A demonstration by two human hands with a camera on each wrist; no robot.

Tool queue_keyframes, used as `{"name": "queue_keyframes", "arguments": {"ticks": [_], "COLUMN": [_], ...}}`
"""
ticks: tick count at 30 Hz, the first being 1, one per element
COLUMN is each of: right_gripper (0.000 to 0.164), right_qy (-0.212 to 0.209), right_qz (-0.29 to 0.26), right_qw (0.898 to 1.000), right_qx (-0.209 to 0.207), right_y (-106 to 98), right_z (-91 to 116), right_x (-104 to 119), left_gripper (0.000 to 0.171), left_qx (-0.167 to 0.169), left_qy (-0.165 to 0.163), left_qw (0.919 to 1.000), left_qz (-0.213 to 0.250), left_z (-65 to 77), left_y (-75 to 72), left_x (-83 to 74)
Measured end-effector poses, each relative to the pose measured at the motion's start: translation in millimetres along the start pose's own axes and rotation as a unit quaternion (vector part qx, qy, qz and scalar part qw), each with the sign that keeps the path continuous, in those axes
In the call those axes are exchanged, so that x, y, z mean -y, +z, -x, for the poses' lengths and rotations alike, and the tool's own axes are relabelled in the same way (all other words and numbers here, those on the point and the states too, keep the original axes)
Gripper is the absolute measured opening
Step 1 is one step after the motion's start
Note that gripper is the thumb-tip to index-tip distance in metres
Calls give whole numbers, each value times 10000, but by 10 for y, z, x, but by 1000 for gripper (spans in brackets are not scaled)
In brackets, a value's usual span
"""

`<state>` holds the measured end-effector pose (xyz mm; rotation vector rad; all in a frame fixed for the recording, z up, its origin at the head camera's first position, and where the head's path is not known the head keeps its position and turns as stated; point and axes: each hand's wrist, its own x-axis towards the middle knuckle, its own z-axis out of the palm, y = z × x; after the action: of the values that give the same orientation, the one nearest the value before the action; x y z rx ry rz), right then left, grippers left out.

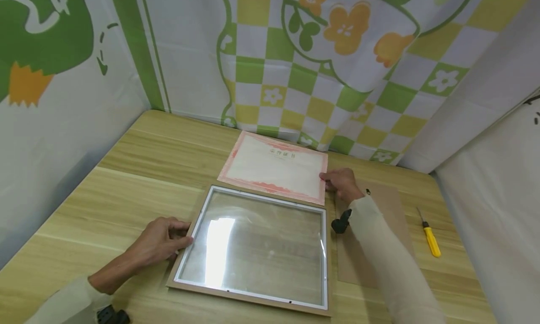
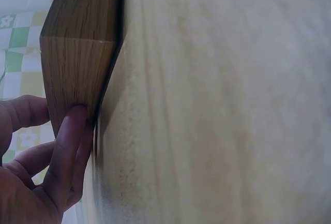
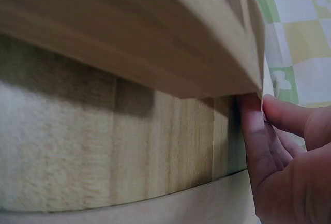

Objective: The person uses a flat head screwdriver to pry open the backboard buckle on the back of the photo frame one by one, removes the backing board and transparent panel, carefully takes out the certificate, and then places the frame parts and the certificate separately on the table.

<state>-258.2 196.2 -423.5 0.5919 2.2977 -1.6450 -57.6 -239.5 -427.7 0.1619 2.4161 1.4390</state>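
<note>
A wooden picture frame [image 1: 249, 297] with a pale inner rim and a clear pane lies on the table in the head view. My left hand [image 1: 158, 242] grips its left side, thumb on top; in the left wrist view, fingers [image 2: 67, 141] press against the brown wood edge. Behind the frame is a pink-bordered certificate [image 1: 278, 167] with printed characters near its top. Between thumb and fingers, my right hand [image 1: 342, 183] pinches the certificate's right edge. The right wrist view shows that hand [image 3: 289, 167] close to a corner of the wooden frame, with the sheet seen nearly edge-on.
A brown backing board [image 1: 392, 207] with a small hook lies right of the frame, partly under my right forearm. Farther right is a yellow-handled screwdriver [image 1: 431, 239]. A patterned green-and-white curtain [image 1: 291, 80] hangs at the wooden table's [image 1: 105, 192] back edge.
</note>
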Motion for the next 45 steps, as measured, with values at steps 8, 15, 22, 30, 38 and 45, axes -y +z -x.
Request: {"name": "queue_keyframes", "arguments": {"ticks": [8,15,22,30,38,45], "right_gripper": [31,23,24,21,22,26], "right_qy": [-66,-627,-1325,-1347,-1538,-1672], "right_qz": [642,1498,2706,2574,2488,2621], "right_qw": [9973,9845,9460,9489,9483,9421], "right_qx": [-356,-667,-1198,-1230,-1232,-1257], "right_y": [-7,-6,29,54,56,49], "right_z": [-10,-41,-30,-43,-15,39], "right_x": [11,-49,-74,-80,-81,-84], "left_gripper": [47,47,48,47,49,50], "left_qx": [-20,-6,10,-31,-6,-5], "left_qy": [-13,8,-9,5,-63,-131], "left_qw": [10000,10000,10000,10000,10000,9999], "left_qz": [-11,-5,27,-41,-11,24], "left_z": [-5,-4,3,-4,-4,-5], "left_y": [2,1,2,2,1,6], "left_x": [7,10,11,8,14,12]}}
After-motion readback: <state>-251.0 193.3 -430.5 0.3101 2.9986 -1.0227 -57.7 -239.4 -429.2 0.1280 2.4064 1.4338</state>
